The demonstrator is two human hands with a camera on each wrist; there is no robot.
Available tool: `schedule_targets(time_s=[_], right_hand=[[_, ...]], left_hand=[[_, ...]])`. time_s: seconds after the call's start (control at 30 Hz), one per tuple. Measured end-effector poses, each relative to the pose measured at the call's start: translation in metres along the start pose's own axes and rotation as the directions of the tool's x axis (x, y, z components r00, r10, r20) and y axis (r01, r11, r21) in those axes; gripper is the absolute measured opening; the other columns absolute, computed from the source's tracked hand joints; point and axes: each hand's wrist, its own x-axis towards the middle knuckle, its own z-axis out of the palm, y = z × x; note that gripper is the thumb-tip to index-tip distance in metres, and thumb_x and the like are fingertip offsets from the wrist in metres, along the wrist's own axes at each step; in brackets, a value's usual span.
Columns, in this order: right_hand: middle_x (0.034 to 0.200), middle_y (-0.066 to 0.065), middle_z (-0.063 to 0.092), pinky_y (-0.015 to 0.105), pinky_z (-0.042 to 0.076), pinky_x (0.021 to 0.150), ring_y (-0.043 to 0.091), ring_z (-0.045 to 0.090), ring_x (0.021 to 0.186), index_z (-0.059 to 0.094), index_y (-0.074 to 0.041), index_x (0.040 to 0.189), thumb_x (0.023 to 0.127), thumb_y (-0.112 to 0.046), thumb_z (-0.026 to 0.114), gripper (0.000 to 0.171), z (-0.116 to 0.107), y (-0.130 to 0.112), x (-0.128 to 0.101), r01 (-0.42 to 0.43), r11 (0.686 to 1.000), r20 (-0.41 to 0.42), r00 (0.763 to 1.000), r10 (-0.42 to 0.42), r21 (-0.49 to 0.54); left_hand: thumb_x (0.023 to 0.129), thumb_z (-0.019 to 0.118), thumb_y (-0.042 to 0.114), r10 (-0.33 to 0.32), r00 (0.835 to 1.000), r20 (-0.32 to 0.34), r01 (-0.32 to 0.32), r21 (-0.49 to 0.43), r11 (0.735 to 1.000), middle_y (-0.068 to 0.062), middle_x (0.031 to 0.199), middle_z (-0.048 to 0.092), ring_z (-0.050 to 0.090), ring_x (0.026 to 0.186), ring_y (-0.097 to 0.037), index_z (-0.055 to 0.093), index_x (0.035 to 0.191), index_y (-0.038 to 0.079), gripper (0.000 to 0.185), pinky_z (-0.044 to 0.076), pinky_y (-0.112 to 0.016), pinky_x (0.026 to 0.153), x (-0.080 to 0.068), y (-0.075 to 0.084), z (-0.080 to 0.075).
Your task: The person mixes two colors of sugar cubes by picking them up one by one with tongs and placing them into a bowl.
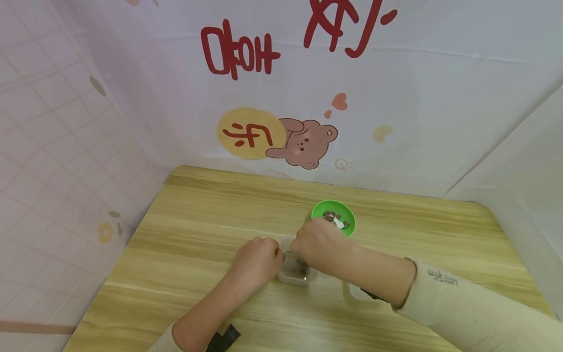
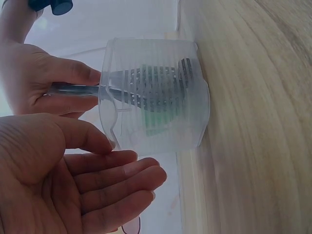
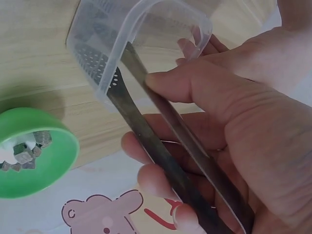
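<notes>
A clear plastic container (image 1: 293, 279) stands on the table between the hands. My left hand (image 1: 258, 264) pinches the container's rim with thumb and index finger, the other fingers extended in the left wrist view. My right hand (image 1: 323, 247) holds metal tongs (image 3: 148, 141), thumb on one arm and fingers around the other. The perforated heads of the tongs (image 2: 156, 87) are inside the container, seen through its ribbed wall. Whether anything lies between the heads cannot be made out. Just beyond the right hand is a green bowl (image 1: 325, 206) with small brown cubes (image 3: 23, 153) and a white piece (image 1: 338, 223).
The wood-patterned table (image 1: 198, 215) is bounded by a printed white backdrop (image 1: 418, 98) behind and by side panels. A pale, see-through outline (image 1: 349, 296) lies under the right forearm. A black strap part (image 1: 224, 339) shows at the left wrist.
</notes>
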Motion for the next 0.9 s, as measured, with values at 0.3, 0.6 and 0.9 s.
schedule_targets(time_s=[0.3,0.6,0.9], right_hand=[[0.051,-0.01,0.038,0.023,0.02,0.048,0.008,0.019,0.056,0.042,-0.023,0.053,0.073,-0.003,0.074,0.043,-0.006,0.0,0.001,0.025,0.996,0.006,1.0,-0.024,-0.084],[0.051,-0.009,0.037,0.023,0.029,0.043,0.008,0.021,0.054,0.041,-0.022,0.054,0.075,-0.005,0.077,0.045,0.002,0.009,-0.005,0.039,0.998,0.035,0.999,-0.041,0.039],[0.054,-0.01,0.035,0.027,0.035,0.046,0.01,0.03,0.052,0.042,-0.021,0.054,0.065,-0.013,0.077,0.037,0.01,0.034,-0.027,0.012,0.973,-0.129,0.991,0.018,0.229]], left_hand=[[0.095,0.064,0.01,0.002,1.0,0.011,-0.002,-0.003,1.0,0.009,0.051,0.031,0.028,0.047,-0.007,0.04,0.057,0.018,0.046,0.026,-0.025,0.045,0.0,-0.001,-0.001],[0.095,0.062,0.01,0.011,1.0,0.001,-0.011,-0.013,1.0,0.01,0.05,0.027,0.026,0.046,-0.006,0.037,0.057,0.02,0.047,0.024,-0.025,0.044,0.001,-0.002,-0.002],[0.094,0.061,0.009,0.016,1.0,-0.014,-0.016,0.001,1.0,0.011,0.052,0.027,0.025,0.048,-0.006,0.035,0.057,0.02,0.046,0.025,-0.026,0.045,0.001,-0.002,-0.002]])
